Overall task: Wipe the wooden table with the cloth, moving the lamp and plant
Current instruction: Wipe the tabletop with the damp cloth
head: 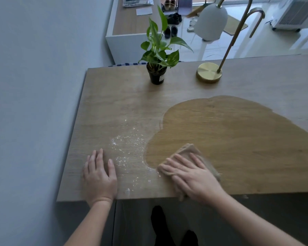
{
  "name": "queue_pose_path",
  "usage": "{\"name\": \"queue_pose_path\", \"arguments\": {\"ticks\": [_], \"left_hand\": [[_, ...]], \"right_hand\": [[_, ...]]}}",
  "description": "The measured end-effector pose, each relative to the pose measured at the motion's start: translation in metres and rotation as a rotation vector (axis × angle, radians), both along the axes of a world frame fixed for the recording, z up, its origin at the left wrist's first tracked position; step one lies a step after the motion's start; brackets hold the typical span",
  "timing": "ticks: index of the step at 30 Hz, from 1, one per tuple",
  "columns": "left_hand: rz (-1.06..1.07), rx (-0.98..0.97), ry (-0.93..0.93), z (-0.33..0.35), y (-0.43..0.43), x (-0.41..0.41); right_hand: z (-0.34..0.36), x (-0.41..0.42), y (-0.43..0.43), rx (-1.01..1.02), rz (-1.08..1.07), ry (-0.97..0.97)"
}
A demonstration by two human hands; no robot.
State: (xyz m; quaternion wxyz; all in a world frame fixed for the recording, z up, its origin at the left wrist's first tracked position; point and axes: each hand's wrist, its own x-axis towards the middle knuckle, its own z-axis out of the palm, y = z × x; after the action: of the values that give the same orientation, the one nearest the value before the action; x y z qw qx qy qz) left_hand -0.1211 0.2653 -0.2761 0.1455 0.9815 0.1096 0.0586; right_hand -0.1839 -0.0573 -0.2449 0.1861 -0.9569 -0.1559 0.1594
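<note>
While the left hand (100, 176) rests flat, fingers straight, on the wooden table (114, 103), white crumbs (126, 148) lie beside it. Plant (157, 57) stands at the far edge. Right hand (190, 176) presses cloth (187, 151), fingers spread flat, at a dark wet patch (229, 135). Lamp (210, 72) far right.

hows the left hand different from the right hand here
The left hand lies flat on the bare light wooden table; the right hand presses on the folded beige cloth. The left hand sits on the paler side beside the scattered white crumbs; the right hand is at the edge of the darker, wet-looking patch. Both are palm down, fingers straight, near the table's front edge.
</note>
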Motion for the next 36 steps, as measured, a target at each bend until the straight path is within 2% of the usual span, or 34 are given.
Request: {"name": "queue_pose_path", "arguments": {"ticks": [3, 6, 9, 11, 16, 20, 24, 26, 29, 32, 36], "left_hand": [[0.006, 0.003, 0.003, -0.001, 0.000, 0.000], [0.008, 0.002, 0.005, 0.001, -0.001, 0.001], [0.008, 0.016, 0.014, 0.001, -0.001, 0.001], [0.005, 0.022, 0.013, 0.001, -0.001, 0.001], [0.007, 0.014, 0.007, -0.001, 0.000, 0.002], [0.005, 0.023, 0.022, 0.001, 0.000, 0.001], [0.008, 0.015, 0.012, 0.002, 0.000, 0.002], [0.006, 0.012, 0.007, 0.001, 0.000, 0.002], [-0.002, 0.014, 0.025, 0.002, 0.000, 0.003], [-0.008, 0.018, 0.036, 0.001, 0.002, 0.000], [-0.005, -0.040, 0.011, 0.003, 0.001, 0.001]], "right_hand": [[0.005, 0.019, -0.070, 0.049, -0.294, 0.008], [0.006, 0.076, -0.121, 0.075, -0.622, -0.014], [0.004, 0.145, -0.123, 0.073, -0.764, -0.027], [0.006, 0.178, -0.097, 0.091, -0.709, -0.007], [0.000, 0.188, 0.010, 0.137, -0.302, 0.049], [0.000, 0.120, 0.067, 0.148, -0.079, 0.038], [0.006, 0.041, 0.037, 0.044, 0.103, 0.016], [0.008, 0.028, 0.000, -0.021, 0.087, 0.028], [0.009, 0.052, -0.024, -0.053, -0.108, 0.029], [0.002, 0.088, 0.010, -0.007, -0.303, 0.035], [-0.001, 0.094, 0.077, 0.092, -0.282, 0.059]]}}
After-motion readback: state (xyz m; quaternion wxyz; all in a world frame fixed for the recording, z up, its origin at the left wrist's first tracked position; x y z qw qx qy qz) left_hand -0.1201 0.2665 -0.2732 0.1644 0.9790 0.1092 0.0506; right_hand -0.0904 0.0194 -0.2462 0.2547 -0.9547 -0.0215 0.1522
